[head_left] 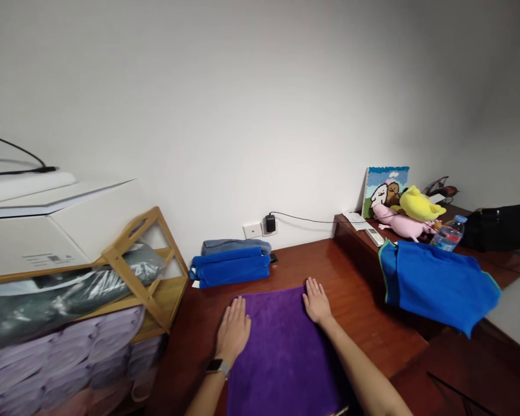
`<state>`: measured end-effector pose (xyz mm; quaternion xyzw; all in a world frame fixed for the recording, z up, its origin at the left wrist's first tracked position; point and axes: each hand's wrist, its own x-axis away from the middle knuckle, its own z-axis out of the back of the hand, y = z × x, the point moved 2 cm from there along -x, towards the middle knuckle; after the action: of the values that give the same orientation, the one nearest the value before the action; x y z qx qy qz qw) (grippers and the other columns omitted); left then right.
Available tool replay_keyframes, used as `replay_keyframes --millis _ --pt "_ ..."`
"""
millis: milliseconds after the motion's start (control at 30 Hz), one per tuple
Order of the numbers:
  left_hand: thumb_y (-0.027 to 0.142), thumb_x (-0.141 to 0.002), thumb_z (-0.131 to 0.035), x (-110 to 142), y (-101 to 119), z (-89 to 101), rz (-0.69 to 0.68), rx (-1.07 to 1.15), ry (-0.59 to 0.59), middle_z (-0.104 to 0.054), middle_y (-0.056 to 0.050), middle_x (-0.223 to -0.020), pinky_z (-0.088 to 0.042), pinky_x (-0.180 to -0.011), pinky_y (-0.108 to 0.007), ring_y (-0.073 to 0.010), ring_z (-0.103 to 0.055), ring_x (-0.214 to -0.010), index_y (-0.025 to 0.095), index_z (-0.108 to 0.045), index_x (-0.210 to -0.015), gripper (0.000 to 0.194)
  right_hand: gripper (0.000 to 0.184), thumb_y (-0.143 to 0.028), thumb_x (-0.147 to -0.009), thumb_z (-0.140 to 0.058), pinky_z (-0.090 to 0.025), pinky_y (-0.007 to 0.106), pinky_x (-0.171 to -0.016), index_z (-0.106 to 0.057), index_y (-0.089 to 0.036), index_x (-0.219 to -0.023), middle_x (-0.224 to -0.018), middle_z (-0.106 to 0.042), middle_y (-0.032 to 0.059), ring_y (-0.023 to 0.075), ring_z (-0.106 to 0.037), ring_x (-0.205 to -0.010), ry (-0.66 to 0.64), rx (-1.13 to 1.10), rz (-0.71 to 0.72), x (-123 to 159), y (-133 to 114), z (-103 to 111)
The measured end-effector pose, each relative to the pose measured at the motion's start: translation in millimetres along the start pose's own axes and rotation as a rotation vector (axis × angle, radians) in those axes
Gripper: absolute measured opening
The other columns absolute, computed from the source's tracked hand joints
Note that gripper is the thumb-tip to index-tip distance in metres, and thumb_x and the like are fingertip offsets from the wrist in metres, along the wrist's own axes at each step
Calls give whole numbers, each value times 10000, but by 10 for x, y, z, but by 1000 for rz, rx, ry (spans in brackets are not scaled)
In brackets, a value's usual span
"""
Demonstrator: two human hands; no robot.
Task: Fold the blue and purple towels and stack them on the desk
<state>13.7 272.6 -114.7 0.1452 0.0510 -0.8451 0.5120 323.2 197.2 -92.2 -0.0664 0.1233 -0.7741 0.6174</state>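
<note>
A purple towel [281, 352] lies spread out on the reddish-brown wooden tabletop [368, 323]. On its left edge, near the far corner, rests my left hand [234, 330], flat with the fingers stretched forward; a watch [217, 366] is on that wrist. My right hand [316, 301] lies flat at the far right corner of the towel, fingers extended. Neither hand grips anything. Beyond the towel, against the wall, are folded blue towels [231, 268] with a grey-blue one [234, 247] behind them. The towel's near edge runs out of view.
At left stands a wooden rack [156, 283] with a white box [34, 237] on top. On the raised surface at right, a blue cloth [437, 283] hangs over the edge near a water bottle [449, 234], plush toys [401, 222] and a remote [375, 237]. A black adapter [270, 223] is plugged into the wall.
</note>
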Motion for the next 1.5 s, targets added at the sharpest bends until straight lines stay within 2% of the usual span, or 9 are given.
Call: replay_keyframes --millis 133,233,533,667,867,1000,1200,1300,1500 --pt "322 -1053 -261 157 683 -124 -185 87 13 -457 -88 -1671 -318 -1303 -457 -230 -388 -1569 154 -447 -1596 598 622 -376 -1108 -211 -150 423 -1326 -353 -123 -1658 -1719 -311 102 224 -230 -1618 47 -93 174 293 -675 -328" --pt "358 -1064 -267 307 799 -244 -170 112 -33 -456 -86 -1669 -333 -1297 -478 -235 -402 -1562 168 -439 -1600 594 616 -409 -1121 -189 -164 418 -1326 -364 -160 -1657 -1704 -356 78 209 -253 -1610 39 -144 248 486 -899 -525" --pt "408 -1028 -284 489 15 -89 72 17 -71 -458 -155 -1662 -306 -1297 -509 -281 -407 -1559 99 -454 -1586 661 646 -392 -1101 -223 -144 439 -1323 -291 -99 -1673 -1734 -246 118 231 -204 -1624 -84 6 65 273 -96 -36" --pt "369 -1016 -285 471 263 51 34 4 -76 -479 -190 -1639 -289 -1301 -520 -299 -430 -1545 52 -487 -1556 657 652 -361 -1096 -230 -150 425 -1323 -311 -35 -1655 -1724 -265 159 254 -208 -1623 -54 17 14 351 -174 89" --pt "359 -1062 -235 705 914 -25 -167 101 -63 -453 -100 -1673 -311 -1303 -470 -237 -383 -1573 153 -429 -1606 613 622 -385 -1108 -231 -170 407 -1326 -337 -131 -1665 -1710 -334 90 220 -246 -1612 36 -105 264 936 -832 -372" --pt "415 -1067 -260 939 658 -130 -101 95 -74 -426 -95 -1685 -316 -1303 -519 -257 -371 -1579 176 -405 -1617 617 618 -407 -1109 -241 -180 429 -1324 -345 -157 -1664 -1709 -330 86 218 -254 -1610 33 -85 206 1066 -569 -426" --pt "441 -1050 -300 1034 331 7 -56 62 -49 -455 -137 -1654 -339 -1292 -539 -288 -408 -1556 135 -459 -1584 635 643 -369 -1090 -251 -185 449 -1318 -317 -85 -1663 -1719 -275 133 249 -232 -1615 -51 8 -41 983 176 31" --pt "397 -1056 -292 1091 564 84 -89 73 8 -483 -145 -1634 -362 -1283 -529 -283 -433 -1540 129 -475 -1573 610 638 -362 -1096 -244 -178 448 -1322 -332 -69 -1655 -1720 -278 136 255 -222 -1618 17 4 -36 1123 39 18" --pt "438 -1078 -300 1425 948 60 -226 103 -12 -458 -77 -1657 -414 -1261 -476 -250 -444 -1535 199 -439 -1598 589 616 -430 -1111 -284 -209 418 -1325 -358 -162 -1660 -1704 -344 75 224 -278 -1602 114 -110 193 1560 -540 -455"
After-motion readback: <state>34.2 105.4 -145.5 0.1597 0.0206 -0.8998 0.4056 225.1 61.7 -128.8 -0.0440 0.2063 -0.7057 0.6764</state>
